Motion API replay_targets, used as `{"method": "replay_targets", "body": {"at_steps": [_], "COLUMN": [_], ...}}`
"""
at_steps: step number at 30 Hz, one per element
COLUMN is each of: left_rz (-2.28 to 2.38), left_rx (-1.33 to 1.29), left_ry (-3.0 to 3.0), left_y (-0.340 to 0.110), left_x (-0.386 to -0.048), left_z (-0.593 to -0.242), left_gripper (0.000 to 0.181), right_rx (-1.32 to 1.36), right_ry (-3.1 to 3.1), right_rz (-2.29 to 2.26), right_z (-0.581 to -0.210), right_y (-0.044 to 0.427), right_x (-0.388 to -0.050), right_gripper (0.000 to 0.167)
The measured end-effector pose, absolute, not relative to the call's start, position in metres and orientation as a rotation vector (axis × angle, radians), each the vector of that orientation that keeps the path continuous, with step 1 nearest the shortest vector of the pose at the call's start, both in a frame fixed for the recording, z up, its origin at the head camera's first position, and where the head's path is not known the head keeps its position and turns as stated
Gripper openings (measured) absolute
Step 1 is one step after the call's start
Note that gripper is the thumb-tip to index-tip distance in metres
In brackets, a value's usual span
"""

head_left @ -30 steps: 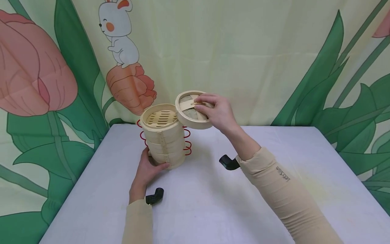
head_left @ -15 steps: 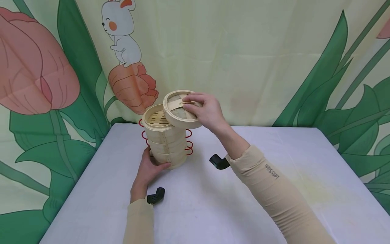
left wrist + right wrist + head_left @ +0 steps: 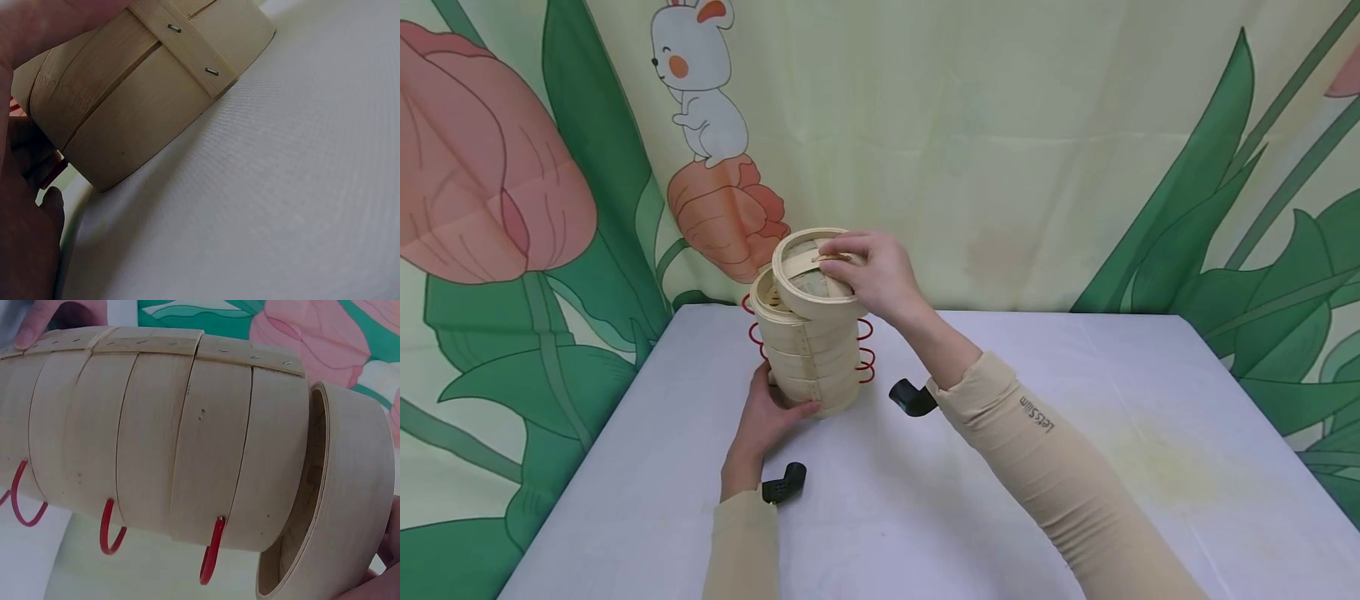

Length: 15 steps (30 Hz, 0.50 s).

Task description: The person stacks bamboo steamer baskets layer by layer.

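A stack of bamboo steamer baskets (image 3: 831,350) with red loop handles stands on the table. My left hand (image 3: 766,423) holds it low, thumb across the front and fingers round the left side. In the left wrist view, the bottom basket (image 3: 144,119) meets the cloth. The thumb and fingers of my right hand (image 3: 883,271) pinch the small handle atop the bamboo lid (image 3: 797,264). That lid sits off-centre to the right over the top basket, tilted, leaving part of the slatted inside visible at left. In the right wrist view, the lid (image 3: 359,469) stands askew with a gap at the rim.
White cloth covers the table (image 3: 865,500). Behind its far edge hangs a curtain (image 3: 1000,167) printed with flowers, leaves and a rabbit. A black device (image 3: 913,398) is worn at the right wrist, another black device (image 3: 785,483) at the left.
My right hand has carried the lid leftward, from beside the stack's upper right to over most of the top basket. The left hand keeps its hold on the base.
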<state>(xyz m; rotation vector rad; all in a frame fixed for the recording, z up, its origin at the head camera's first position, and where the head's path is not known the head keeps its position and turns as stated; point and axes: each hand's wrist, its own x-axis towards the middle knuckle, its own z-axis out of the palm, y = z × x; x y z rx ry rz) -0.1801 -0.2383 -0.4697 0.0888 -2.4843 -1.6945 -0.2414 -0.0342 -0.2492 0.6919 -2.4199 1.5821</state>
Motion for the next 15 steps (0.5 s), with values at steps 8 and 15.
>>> {"method": "replay_targets", "body": {"at_steps": [8, 15], "left_rz": [-1.681, -1.684], "left_rx": [0.092, 0.088], "left_ry": [-2.490, -2.492], "left_y": [-0.238, -0.237], "left_x": [-0.181, -0.180], "left_z": [-0.468, -0.469], "left_gripper": [0.113, 0.114], "right_rx": [0.694, 0.695], "right_ry": [-2.498, -2.572], "right_rz": [1.498, 1.413], "right_z": [-0.243, -0.243], "right_y": [-0.047, -0.053], "right_x": [-0.240, -0.238], "right_gripper": [0.018, 0.020]}}
